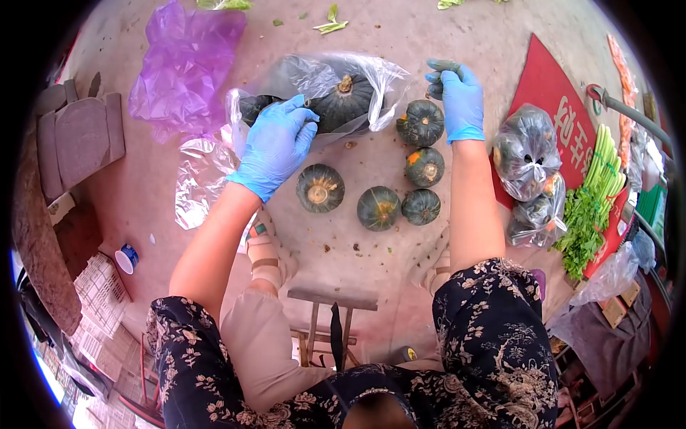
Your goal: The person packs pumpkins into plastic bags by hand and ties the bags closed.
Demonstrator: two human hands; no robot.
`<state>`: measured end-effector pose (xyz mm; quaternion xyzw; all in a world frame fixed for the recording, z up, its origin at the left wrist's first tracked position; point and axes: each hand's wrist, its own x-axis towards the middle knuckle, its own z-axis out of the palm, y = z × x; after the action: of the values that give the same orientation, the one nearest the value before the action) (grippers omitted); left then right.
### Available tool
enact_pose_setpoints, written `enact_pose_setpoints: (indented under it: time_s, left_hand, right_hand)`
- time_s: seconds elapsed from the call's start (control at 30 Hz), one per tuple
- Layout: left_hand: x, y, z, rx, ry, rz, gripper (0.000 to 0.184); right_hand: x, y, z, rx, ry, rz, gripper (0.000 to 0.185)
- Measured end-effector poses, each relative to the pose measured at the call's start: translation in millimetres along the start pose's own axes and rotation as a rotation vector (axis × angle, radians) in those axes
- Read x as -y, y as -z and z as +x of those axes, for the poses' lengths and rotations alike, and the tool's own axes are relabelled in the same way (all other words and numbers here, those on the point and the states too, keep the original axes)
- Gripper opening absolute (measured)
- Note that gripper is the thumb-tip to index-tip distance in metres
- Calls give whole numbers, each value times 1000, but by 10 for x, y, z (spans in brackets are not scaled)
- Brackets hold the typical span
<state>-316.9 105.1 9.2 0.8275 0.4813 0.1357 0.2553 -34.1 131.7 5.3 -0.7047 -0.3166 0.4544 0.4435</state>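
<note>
A clear plastic bag [389, 75] lies on the floor with dark green squashes [343, 104] inside. At its near left edge, my left hand [275, 143], in a blue glove, has its fingers bent together on the plastic. My right hand [461, 100], also gloved, is past the bag's right side, just above a loose squash [420, 122]; its stained fingers reach left and slightly apart, with no clear object between them. More loose squashes sit nearer me: one [320, 188] below the bag, another [378, 208] to its right, and two [424, 167] [421, 206] in a column.
A purple bag [186, 68] and a silvery sheet [202, 179] lie on the left. On the right, bagged squashes [527, 154] rest on a red board [547, 93], beside bundled greens [589, 214]. A small cup [127, 259] and a crate [103, 293] are at lower left.
</note>
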Motion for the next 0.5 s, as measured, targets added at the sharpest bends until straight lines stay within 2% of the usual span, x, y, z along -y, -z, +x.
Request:
enact_pose_setpoints:
  time_s: [0.07, 0.13, 0.2, 0.27, 0.37, 0.47, 0.5]
  left_hand:
    - [60, -48, 53, 15, 8, 39, 18]
    - [131, -132, 103, 5, -28, 106, 21]
    - [226, -233, 130, 36, -66, 108, 21]
    - [197, -194, 202, 109, -28, 126, 18]
    - [119, -143, 279, 259, 194, 73, 25]
    - [129, -214, 170, 59, 153, 143, 25]
    - [148, -233, 148, 11, 141, 151, 25]
  right_hand:
    - [287, -70, -215, -150, 339, 196, 22]
    - [629, -221, -673, 164, 416, 303, 23]
    - [616, -456, -895, 620, 696, 63, 26]
    - [302, -754, -940, 663, 888, -278, 22]
    - [-183, -911, -629, 266, 845, -805, 36]
    - [-209, -874, -514, 270, 602, -926, 51]
    - [-231, -863, -496, 245, 586, -968, 54]
